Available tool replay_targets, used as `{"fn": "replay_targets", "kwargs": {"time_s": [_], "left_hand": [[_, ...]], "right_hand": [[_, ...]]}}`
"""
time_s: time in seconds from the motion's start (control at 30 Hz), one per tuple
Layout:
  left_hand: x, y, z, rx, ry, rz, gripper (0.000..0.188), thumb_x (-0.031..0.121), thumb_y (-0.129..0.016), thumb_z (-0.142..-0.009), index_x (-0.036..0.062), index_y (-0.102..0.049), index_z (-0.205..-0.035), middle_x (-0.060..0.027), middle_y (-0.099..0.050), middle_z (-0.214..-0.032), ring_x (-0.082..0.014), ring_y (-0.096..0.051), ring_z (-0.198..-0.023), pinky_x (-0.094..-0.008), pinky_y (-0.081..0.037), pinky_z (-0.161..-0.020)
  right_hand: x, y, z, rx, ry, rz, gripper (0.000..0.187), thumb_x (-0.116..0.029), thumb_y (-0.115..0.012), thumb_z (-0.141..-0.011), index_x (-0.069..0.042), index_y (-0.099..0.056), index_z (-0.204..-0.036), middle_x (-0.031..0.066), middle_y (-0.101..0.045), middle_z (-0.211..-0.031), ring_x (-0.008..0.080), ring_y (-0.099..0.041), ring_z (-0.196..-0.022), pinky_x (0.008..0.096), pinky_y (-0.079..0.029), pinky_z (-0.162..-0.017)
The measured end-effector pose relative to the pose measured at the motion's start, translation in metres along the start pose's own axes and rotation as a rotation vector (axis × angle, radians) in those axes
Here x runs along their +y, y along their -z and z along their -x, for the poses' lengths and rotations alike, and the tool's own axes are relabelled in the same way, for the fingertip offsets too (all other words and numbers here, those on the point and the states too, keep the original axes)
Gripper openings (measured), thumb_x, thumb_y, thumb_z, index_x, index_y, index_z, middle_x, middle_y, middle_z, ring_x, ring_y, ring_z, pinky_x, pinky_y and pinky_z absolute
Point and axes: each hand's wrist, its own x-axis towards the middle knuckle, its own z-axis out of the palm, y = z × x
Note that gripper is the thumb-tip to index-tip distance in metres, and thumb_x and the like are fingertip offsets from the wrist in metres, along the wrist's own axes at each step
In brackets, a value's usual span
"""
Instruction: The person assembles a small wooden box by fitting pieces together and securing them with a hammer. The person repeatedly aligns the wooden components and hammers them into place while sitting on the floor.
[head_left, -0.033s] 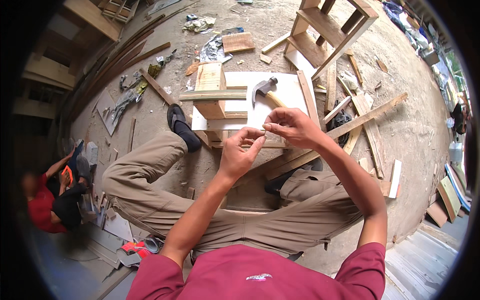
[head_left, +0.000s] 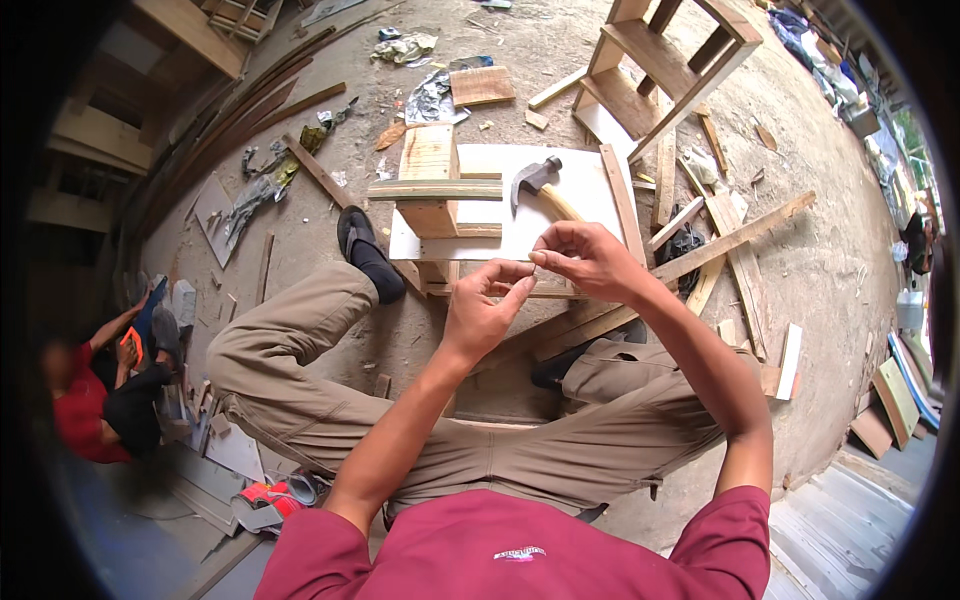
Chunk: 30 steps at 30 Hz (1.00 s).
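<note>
a dusty workshop floor (head_left: 830, 290) spreads under scattered wood scraps; a white board (head_left: 560, 190) carries a hammer (head_left: 535, 178). above it, the left hand (head_left: 480, 310) and right hand (head_left: 590, 260) meet, fingertips pinched together on something too small to tell, nothing shifted.

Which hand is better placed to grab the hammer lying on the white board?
Probably the right hand: it hovers just below the hammer, over its handle. The left hand sits nearer the body.
</note>
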Motion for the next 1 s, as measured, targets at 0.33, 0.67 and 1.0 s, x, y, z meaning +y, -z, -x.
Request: {"fn": "replay_targets", "kwargs": {"time_s": [0.33, 0.67, 1.0], "left_hand": [[-0.011, 0.069, -0.012, 0.216, -0.072, 0.438, 0.034, 0.002, -0.065, -0.095, -0.0027, -0.067, -0.129, -0.0063, -0.074, -0.099, -0.0101, -0.068, -0.090, -0.0231, -0.054, -0.081], [0.037, 0.165, -0.065, 0.262, -0.103, 0.075, 0.019, 0.014, -0.069, -0.096, -0.0018, -0.077, -0.104, -0.0083, -0.076, -0.099, -0.0138, -0.071, -0.092, -0.0265, -0.052, -0.087], [0.009, 0.167, -0.080, 0.451, -0.333, -0.036, 0.016, 0.012, -0.080, -0.087, 0.0042, -0.079, -0.101, -0.0048, -0.077, -0.093, -0.0109, -0.069, -0.091, -0.0268, -0.052, -0.085]], "right_hand": [[0.069, 0.017, -0.045, 0.586, 0.083, 0.919, 0.054, -0.035, -0.075, -0.092, 0.007, -0.060, -0.123, 0.0252, -0.062, -0.114, 0.0352, -0.064, -0.106, 0.0452, -0.053, -0.090], [0.109, 0.008, -0.064, 0.494, -0.029, 1.011, 0.041, -0.030, -0.067, -0.097, 0.005, -0.059, -0.117, 0.0262, -0.060, -0.105, 0.0428, -0.064, -0.094, 0.0477, -0.054, -0.083], [0.103, 0.008, -0.060, 0.471, -0.024, 0.953, 0.035, -0.021, -0.066, -0.095, 0.006, -0.059, -0.117, 0.0268, -0.058, -0.107, 0.0447, -0.063, -0.097, 0.0491, -0.053, -0.084]]}}
